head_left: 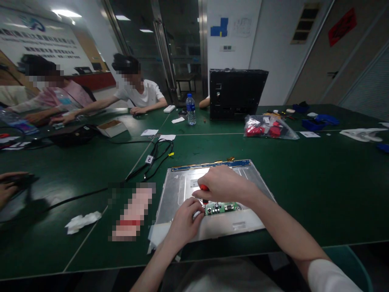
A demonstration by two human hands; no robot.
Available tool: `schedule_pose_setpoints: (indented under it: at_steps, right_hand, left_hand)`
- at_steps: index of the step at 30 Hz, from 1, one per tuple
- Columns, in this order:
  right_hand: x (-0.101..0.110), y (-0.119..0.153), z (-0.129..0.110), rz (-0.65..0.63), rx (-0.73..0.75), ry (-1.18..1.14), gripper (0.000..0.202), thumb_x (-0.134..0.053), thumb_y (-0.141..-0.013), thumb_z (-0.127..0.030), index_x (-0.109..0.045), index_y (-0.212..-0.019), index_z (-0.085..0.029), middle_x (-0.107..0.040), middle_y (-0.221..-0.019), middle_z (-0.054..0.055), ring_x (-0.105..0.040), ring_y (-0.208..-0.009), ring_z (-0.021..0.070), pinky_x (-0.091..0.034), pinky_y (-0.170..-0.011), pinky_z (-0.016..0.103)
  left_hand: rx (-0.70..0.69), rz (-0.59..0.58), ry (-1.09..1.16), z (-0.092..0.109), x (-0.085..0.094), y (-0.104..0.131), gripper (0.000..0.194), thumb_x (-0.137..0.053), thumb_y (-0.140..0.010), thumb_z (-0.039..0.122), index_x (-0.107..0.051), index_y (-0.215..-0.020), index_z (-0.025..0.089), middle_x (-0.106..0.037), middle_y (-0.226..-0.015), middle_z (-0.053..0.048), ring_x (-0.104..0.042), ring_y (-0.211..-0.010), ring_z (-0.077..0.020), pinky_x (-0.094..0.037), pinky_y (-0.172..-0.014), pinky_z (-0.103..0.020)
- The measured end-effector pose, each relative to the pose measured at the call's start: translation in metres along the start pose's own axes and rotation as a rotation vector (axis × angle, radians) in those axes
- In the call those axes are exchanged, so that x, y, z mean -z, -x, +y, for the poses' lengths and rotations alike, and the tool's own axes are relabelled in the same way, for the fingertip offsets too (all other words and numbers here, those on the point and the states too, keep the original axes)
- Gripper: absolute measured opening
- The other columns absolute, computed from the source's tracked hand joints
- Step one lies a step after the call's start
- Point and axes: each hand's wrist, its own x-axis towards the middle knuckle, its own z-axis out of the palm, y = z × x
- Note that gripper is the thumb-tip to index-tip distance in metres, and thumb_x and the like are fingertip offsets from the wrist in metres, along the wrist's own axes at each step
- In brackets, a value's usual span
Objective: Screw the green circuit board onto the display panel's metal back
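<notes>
A flat metal display panel (pixel 173 194) lies back side up on the green table in front of me. Along its far edge runs a narrow blue circuit strip (pixel 209 165). My right hand (pixel 220 184) is wrapped round a screwdriver with a red handle (pixel 204 187), held upright over the near middle of the panel. Its tip is down by a small green circuit board (pixel 223 207). My left hand (pixel 188 217) rests on the panel at the board's left end, thumb and fingers drawn together near the tip; what they pinch is hidden.
A black monitor-like box (pixel 238 95), a water bottle (pixel 191 109) and a plastic bag with red items (pixel 270 126) stand farther back. Black cables (pixel 156 156) and crumpled tissue (pixel 82 222) lie to the left. Two people sit at the far left; another person's hand (pixel 12 186) is at the left edge.
</notes>
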Motion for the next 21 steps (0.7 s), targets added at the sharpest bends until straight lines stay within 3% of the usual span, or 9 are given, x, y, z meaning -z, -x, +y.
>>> schedule_pose_setpoints:
  at_steps: [7, 14, 21]
  right_hand:
    - [-0.006, 0.002, 0.008, 0.02, 0.04, -0.062, 0.024, -0.051, -0.088, -0.035, -0.066, -0.08, -0.018, -0.062, -0.062, 0.001, -0.045, -0.053, 0.0105, -0.02, -0.049, 0.025]
    - [-0.009, 0.008, 0.01, 0.026, 0.119, -0.119, 0.017, -0.052, -0.085, -0.03, -0.061, -0.093, -0.017, -0.066, -0.072, 0.002, -0.051, -0.058, 0.0126, -0.024, -0.051, 0.025]
    - [-0.009, 0.016, 0.007, 0.009, 0.041, -0.064, 0.019, -0.058, -0.084, -0.034, -0.06, -0.093, -0.018, -0.068, -0.077, 0.005, -0.058, -0.064, 0.016, -0.024, -0.051, 0.026]
  left_hand:
    - [0.004, -0.031, 0.022, -0.002, 0.0, 0.001, 0.012, -0.052, -0.08, 0.012, -0.062, -0.077, 0.02, -0.062, -0.092, -0.005, -0.059, -0.088, -0.0214, -0.047, -0.077, -0.033]
    - [-0.011, -0.021, 0.023, -0.002, -0.001, 0.001, 0.014, -0.051, -0.08, 0.013, -0.063, -0.08, 0.02, -0.062, -0.097, -0.007, -0.059, -0.091, -0.022, -0.049, -0.078, -0.033]
    - [-0.016, -0.006, 0.018, -0.002, -0.001, 0.001, 0.014, -0.051, -0.081, 0.014, -0.064, -0.083, 0.02, -0.062, -0.094, -0.007, -0.059, -0.089, -0.0213, -0.049, -0.077, -0.033]
